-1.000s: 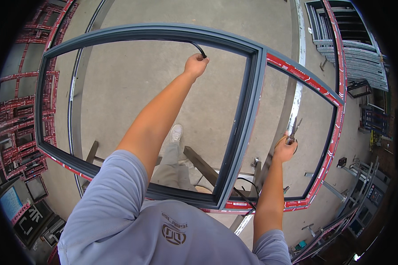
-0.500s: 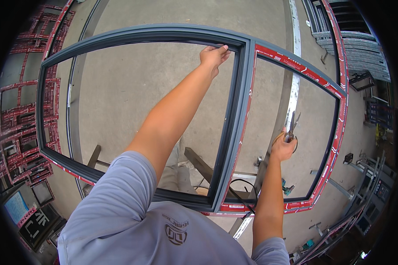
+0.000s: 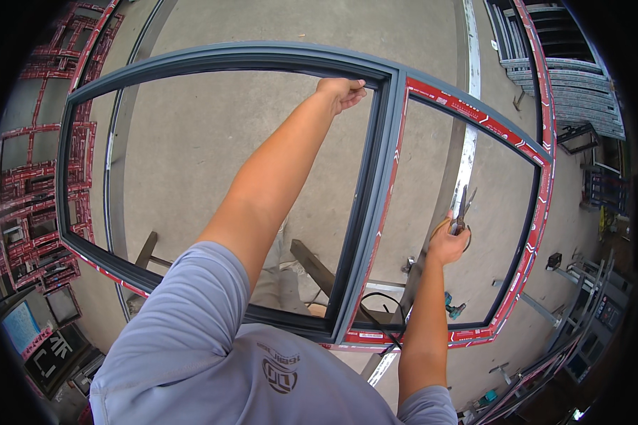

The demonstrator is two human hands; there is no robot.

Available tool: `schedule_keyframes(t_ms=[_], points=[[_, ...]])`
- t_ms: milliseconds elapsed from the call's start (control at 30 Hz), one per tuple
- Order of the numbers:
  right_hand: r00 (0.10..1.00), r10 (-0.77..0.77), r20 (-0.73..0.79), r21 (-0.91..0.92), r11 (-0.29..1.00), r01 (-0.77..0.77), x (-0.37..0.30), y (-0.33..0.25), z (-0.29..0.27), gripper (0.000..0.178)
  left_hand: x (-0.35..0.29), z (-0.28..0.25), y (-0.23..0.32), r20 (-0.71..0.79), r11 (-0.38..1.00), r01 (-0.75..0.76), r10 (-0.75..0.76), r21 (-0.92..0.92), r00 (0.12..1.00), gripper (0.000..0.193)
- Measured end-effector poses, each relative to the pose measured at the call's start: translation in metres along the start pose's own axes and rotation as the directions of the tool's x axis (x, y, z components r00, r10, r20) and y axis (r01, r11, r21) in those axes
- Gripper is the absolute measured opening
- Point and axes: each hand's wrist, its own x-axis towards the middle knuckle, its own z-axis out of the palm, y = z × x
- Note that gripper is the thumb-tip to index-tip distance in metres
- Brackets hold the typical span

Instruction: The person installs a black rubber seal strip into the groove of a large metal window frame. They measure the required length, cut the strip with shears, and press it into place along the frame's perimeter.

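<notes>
A large dark grey window frame [image 3: 398,163] with two openings lies in front of me, red printed film on its right section. My left hand [image 3: 342,94] reaches across the left opening to its far right inner corner. Its thumb and fingers are pinched together at the dark inner edge; what is between them is hidden. Over the right opening, my right hand [image 3: 447,244] is closed around a pair of scissors [image 3: 461,212], blades apart and pointing away from me. A loose black cord-like strip [image 3: 383,316] curves over the near bar, left of my right forearm.
Metal support rails [image 3: 468,159] run beneath the frame. A green power tool [image 3: 454,306] shows below the right opening. Red-wrapped frames [image 3: 32,170] stand along the left. Stacked grey profiles [image 3: 574,88] lie at the far right, with metal racks [image 3: 588,312] nearer on the right.
My left hand has turned a little and its fingers are curled more at the same corner. My right hand with the scissors has shifted slightly left and nearer in the view.
</notes>
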Motion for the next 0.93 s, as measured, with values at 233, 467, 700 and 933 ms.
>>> schedule_keyframes(t_ms=[233,467,700,933], points=[[1.000,-0.006,-0.004,-0.025,1.000,0.006,-0.001,0.001,0.001,0.065,-0.002,-0.002,0.003,0.017,0.995,-0.003,0.001,0.100,1.000,0.012],[1.000,-0.005,-0.012,-0.018,1.000,0.004,-0.001,0.000,0.001,0.064,0.003,-0.003,0.003,0.036,0.994,0.040,-0.044,0.100,0.998,0.014],[1.000,0.004,-0.002,-0.017,1.000,-0.004,-0.002,-0.001,-0.001,0.062,0.005,0.004,-0.008,-0.007,0.998,-0.059,0.060,0.031,0.998,0.010],[1.000,0.009,0.015,-0.039,0.999,-0.008,-0.003,-0.007,-0.005,0.058,0.008,0.014,-0.024,-0.050,0.997,-0.070,0.072,0.023,0.996,0.020]])
